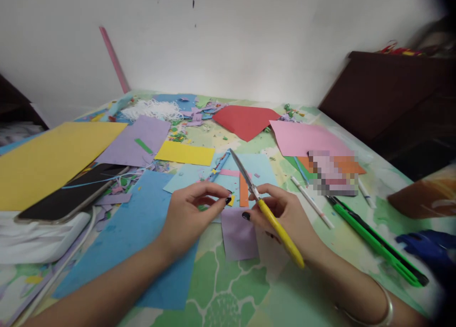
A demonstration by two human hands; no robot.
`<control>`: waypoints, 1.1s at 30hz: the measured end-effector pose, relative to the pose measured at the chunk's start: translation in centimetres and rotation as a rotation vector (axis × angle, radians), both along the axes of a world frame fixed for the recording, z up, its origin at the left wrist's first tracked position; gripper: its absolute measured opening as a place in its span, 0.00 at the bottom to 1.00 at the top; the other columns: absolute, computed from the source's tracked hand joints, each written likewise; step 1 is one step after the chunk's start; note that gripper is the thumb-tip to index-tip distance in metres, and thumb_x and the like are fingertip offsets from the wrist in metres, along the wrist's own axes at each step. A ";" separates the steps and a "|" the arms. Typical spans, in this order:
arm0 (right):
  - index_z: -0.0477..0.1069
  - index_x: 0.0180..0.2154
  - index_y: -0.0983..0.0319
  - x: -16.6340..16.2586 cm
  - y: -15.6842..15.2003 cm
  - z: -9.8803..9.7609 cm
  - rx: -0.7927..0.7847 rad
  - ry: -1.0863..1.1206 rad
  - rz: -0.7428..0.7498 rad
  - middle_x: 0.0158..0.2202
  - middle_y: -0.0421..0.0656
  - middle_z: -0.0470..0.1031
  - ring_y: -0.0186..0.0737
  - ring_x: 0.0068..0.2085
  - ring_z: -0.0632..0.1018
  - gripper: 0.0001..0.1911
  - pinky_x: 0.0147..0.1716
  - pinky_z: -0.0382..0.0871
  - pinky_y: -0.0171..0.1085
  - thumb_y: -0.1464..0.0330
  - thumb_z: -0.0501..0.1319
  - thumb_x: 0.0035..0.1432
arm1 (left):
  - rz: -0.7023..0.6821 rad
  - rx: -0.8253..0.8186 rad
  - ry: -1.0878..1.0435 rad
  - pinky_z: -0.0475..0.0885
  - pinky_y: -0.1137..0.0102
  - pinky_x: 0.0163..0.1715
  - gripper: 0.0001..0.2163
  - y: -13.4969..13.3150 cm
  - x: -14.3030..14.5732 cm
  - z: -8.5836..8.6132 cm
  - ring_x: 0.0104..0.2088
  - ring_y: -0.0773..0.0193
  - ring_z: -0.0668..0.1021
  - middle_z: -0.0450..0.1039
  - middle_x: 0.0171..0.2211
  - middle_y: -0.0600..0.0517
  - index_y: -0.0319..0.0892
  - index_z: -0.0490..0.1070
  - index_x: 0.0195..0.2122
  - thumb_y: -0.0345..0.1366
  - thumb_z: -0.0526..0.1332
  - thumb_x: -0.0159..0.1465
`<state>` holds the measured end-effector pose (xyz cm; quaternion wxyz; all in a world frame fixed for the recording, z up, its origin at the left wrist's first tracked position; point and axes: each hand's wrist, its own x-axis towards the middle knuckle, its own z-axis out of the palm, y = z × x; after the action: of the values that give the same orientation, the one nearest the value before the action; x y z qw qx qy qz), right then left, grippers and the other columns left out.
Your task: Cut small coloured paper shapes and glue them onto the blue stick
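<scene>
My right hand [281, 206] holds a pair of scissors [272, 218] by its yellow handles, the blades pointing up and away and seemingly closed. My left hand [194, 208] is pinched at thumb and forefinger. A small yellow paper piece [231, 200] shows right at those fingertips; I cannot tell whether it is held or lies behind them. Between the hands lie an orange strip [243, 191], a pink strip [229, 172] and a light purple paper piece [240, 237]. A patterned blue pen-like stick [220, 165] rests on light blue paper [181, 175] just beyond.
Blue paper [142, 232], a phone [71, 191] and yellow paper [60, 156] lie left. A green box cutter [381, 244], a white marker [311, 202] and pink paper [309, 137] are right. Red paper [244, 120], white string [153, 110] and scraps lie near the wall.
</scene>
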<state>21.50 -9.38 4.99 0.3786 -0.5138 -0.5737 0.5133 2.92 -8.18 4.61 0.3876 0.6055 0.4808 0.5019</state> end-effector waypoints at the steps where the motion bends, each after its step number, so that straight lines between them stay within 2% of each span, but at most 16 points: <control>1: 0.65 0.34 0.60 -0.2 0.0 0.1 -0.051 0.089 0.001 0.19 0.32 0.65 0.27 0.16 0.61 0.14 0.15 0.57 0.29 0.67 0.66 0.45 | -0.018 0.075 0.050 0.76 0.73 0.33 0.04 -0.2 0.1 -0.1 0.31 0.64 0.80 0.79 0.29 0.51 0.42 0.77 0.27 0.27 0.65 0.53; 4: 0.64 0.34 0.60 -0.4 0.0 0.3 -0.110 0.241 -0.011 0.19 0.31 0.67 0.25 0.15 0.62 0.17 0.14 0.57 0.27 0.69 0.68 0.42 | -0.067 0.290 0.148 0.76 0.73 0.32 0.06 -0.6 0.5 -0.6 0.31 0.64 0.80 0.79 0.28 0.52 0.42 0.77 0.26 0.24 0.64 0.54; 6: 0.65 0.34 0.60 -0.5 0.0 0.3 -0.125 0.273 -0.029 0.22 0.33 0.70 0.24 0.16 0.64 0.18 0.14 0.57 0.26 0.72 0.68 0.40 | -0.086 0.372 0.185 0.76 0.74 0.32 0.07 -0.7 0.7 -0.8 0.31 0.65 0.80 0.80 0.28 0.51 0.42 0.77 0.27 0.23 0.64 0.54; 13: 0.66 0.35 0.60 -0.4 0.2 -0.3 -0.136 0.358 -0.039 0.24 0.34 0.71 0.25 0.17 0.64 0.17 0.13 0.57 0.26 0.74 0.65 0.40 | -0.113 0.412 0.269 0.76 0.76 0.34 0.08 -1.2 1.0 -1.5 0.33 0.66 0.81 0.81 0.32 0.49 0.40 0.78 0.32 0.23 0.63 0.55; 17: 0.66 0.35 0.60 -0.4 0.2 -0.3 -0.098 0.333 -0.054 0.24 0.33 0.70 0.24 0.17 0.64 0.17 0.15 0.58 0.26 0.76 0.63 0.40 | -0.153 0.266 0.193 0.77 0.73 0.37 0.07 -1.5 0.9 -1.5 0.35 0.64 0.81 0.81 0.33 0.50 0.42 0.78 0.33 0.25 0.62 0.56; 21: 0.65 0.34 0.60 -0.4 0.2 -0.1 -0.099 0.286 -0.025 0.22 0.32 0.69 0.23 0.17 0.63 0.16 0.16 0.56 0.27 0.77 0.61 0.39 | -0.175 -0.021 0.011 0.78 0.72 0.31 0.05 -1.3 0.9 -0.9 0.30 0.64 0.81 0.80 0.31 0.50 0.42 0.77 0.33 0.32 0.62 0.59; 23: 0.64 0.34 0.60 -0.5 0.2 0.0 -0.123 0.258 0.012 0.22 0.32 0.69 0.24 0.18 0.62 0.17 0.17 0.56 0.28 0.76 0.61 0.37 | -0.203 -0.103 -0.002 0.76 0.74 0.26 0.04 -1.1 0.9 -0.5 0.27 0.65 0.79 0.79 0.28 0.50 0.41 0.77 0.30 0.34 0.63 0.58; 26: 0.65 0.34 0.60 -0.5 0.3 -0.2 -0.102 0.242 0.052 0.21 0.32 0.67 0.27 0.20 0.64 0.18 0.20 0.57 0.30 0.75 0.62 0.36 | -0.287 -0.140 0.074 0.72 0.77 0.21 0.04 -0.6 0.8 -0.2 0.22 0.68 0.76 0.77 0.24 0.52 0.40 0.77 0.27 0.31 0.63 0.56; 29: 0.65 0.34 0.60 -0.4 0.2 -0.4 -0.058 0.210 0.096 0.22 0.33 0.67 0.28 0.22 0.63 0.16 0.22 0.57 0.31 0.76 0.61 0.38 | -0.340 -0.148 0.140 0.70 0.77 0.20 0.04 -0.4 0.7 0.0 0.20 0.70 0.73 0.76 0.22 0.52 0.40 0.77 0.27 0.29 0.62 0.56; 33: 0.65 0.34 0.60 -0.2 0.1 -0.3 -0.046 0.183 0.124 0.23 0.34 0.66 0.28 0.22 0.63 0.15 0.23 0.56 0.31 0.76 0.60 0.39 | -0.395 -0.168 0.191 0.70 0.76 0.22 0.05 -0.4 0.6 0.3 0.23 0.68 0.75 0.77 0.25 0.51 0.39 0.77 0.29 0.29 0.60 0.57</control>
<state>21.30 -9.26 4.67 0.3850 -0.4368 -0.5554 0.5938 3.55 -8.56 4.88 0.4800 0.6981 0.4280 0.3149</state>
